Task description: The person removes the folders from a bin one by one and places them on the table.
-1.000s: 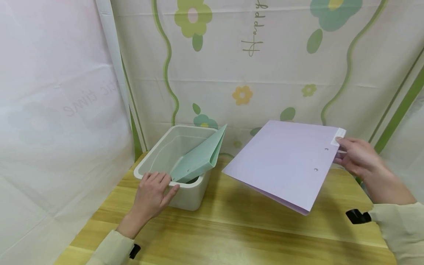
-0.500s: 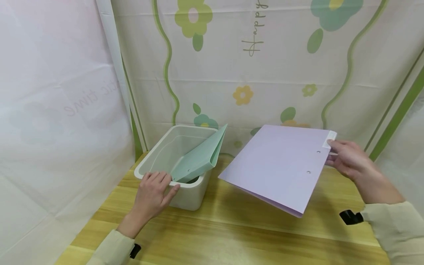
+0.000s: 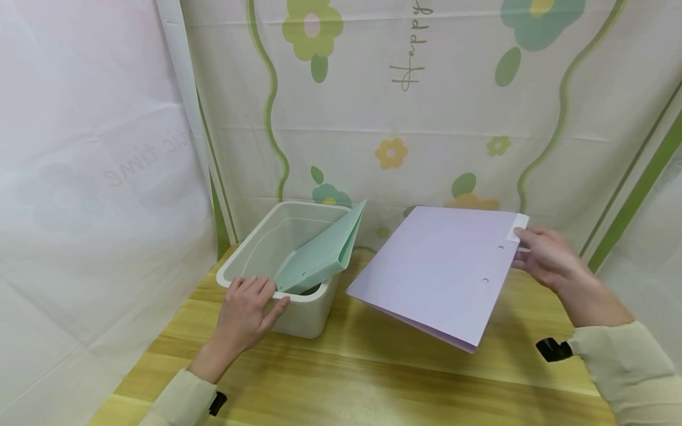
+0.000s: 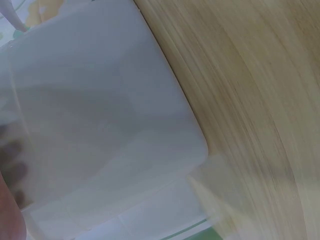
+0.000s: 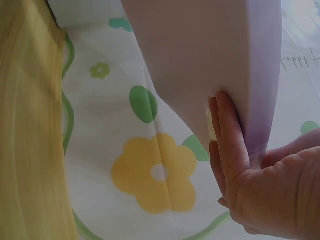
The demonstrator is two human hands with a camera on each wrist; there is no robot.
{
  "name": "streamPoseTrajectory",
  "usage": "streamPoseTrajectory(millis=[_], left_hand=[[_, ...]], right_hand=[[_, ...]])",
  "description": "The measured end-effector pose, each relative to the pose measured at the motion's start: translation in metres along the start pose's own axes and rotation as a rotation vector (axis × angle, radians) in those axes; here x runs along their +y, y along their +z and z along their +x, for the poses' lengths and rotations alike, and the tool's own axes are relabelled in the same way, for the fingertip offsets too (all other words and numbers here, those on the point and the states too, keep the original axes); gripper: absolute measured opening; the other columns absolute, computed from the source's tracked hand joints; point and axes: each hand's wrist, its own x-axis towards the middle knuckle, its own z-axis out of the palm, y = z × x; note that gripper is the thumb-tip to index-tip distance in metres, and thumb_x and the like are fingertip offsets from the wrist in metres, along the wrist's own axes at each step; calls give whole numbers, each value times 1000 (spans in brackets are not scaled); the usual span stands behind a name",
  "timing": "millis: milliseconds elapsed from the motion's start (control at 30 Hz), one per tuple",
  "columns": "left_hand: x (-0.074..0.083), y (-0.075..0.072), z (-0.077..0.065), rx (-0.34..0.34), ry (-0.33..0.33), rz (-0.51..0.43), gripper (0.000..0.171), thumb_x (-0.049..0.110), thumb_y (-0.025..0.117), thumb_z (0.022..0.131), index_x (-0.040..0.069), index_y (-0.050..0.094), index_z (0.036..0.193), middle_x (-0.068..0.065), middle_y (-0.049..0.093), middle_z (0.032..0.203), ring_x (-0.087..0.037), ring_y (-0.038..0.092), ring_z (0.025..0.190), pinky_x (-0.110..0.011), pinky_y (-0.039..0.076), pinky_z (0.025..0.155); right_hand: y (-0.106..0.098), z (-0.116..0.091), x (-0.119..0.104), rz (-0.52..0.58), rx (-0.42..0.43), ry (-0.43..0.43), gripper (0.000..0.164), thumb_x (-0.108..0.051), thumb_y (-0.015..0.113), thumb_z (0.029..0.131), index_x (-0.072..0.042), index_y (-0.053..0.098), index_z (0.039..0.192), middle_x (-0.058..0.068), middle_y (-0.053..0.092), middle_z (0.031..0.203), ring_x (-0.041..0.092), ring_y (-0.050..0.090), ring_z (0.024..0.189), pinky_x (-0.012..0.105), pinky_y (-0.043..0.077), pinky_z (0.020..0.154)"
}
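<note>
My right hand (image 3: 551, 260) pinches a lilac file folder (image 3: 437, 272) by its spine edge, near a white label, thumb on top and fingers beneath. The folder is held above the table, tilted, its cover slightly parted along the near edge. In the right wrist view, the fingers (image 5: 232, 135) lie along the folder's underside (image 5: 195, 55). At the left, my left hand (image 3: 242, 316) grips the near rim of a white plastic bin (image 3: 303, 316), fingers hooked inside and thumb outside. A mint-green folder (image 3: 319, 245) leans in the bin, one end rising over its right rim.
The bin stands on a wood-grain table (image 3: 367, 384), near its left edge. A white curtain (image 3: 442, 118) with printed flowers hangs behind the table, and another white sheet (image 3: 96, 236) hangs along the left side.
My right hand has brought the lilac folder leftward and slightly lower, closer to the bin. The left hand, bin and mint-green folder have stayed in place.
</note>
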Motion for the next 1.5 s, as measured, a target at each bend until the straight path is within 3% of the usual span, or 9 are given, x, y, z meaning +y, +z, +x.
streamPoseTrajectory(millis=[100, 167, 233, 1133, 1500], left_hand=[[0, -1, 0, -4, -2, 2, 51, 57, 34, 106, 15, 46, 81, 2, 46, 76, -23, 52, 73, -40, 37, 74], [0, -2, 0, -3, -4, 1, 50, 57, 34, 106, 15, 46, 81, 2, 47, 76, -23, 53, 73, -40, 38, 74], [0, -2, 0, -3, -4, 1, 50, 57, 35, 106, 15, 46, 81, 2, 47, 76, -23, 53, 73, -40, 37, 74], [1, -1, 2, 14, 4, 0, 52, 58, 33, 106, 14, 46, 80, 1, 47, 75, -24, 53, 71, -41, 39, 73], [0, -1, 2, 8, 3, 6, 52, 58, 34, 106, 15, 46, 80, 2, 45, 74, -23, 52, 70, -41, 39, 72]], right_hand=[[4, 2, 1, -34, -7, -1, 57, -25, 40, 111, 7, 20, 154, 2, 68, 101, 18, 71, 94, 35, 58, 83], [7, 4, 1, -72, -11, -7, 68, -26, 37, 112, 10, 2, 158, 0, 67, 102, 16, 71, 95, 34, 58, 84], [9, 5, 2, -102, -6, -7, 71, -28, 36, 112, 9, -5, 157, -1, 66, 102, 15, 70, 95, 33, 58, 85], [25, 13, 16, -111, -22, -1, 67, -24, 33, 112, 10, -4, 156, 0, 64, 101, 16, 71, 92, 34, 58, 85], [32, 17, 21, -146, -11, 13, 67, -26, 32, 113, 9, -3, 158, 4, 59, 109, 15, 70, 94, 34, 58, 87]])
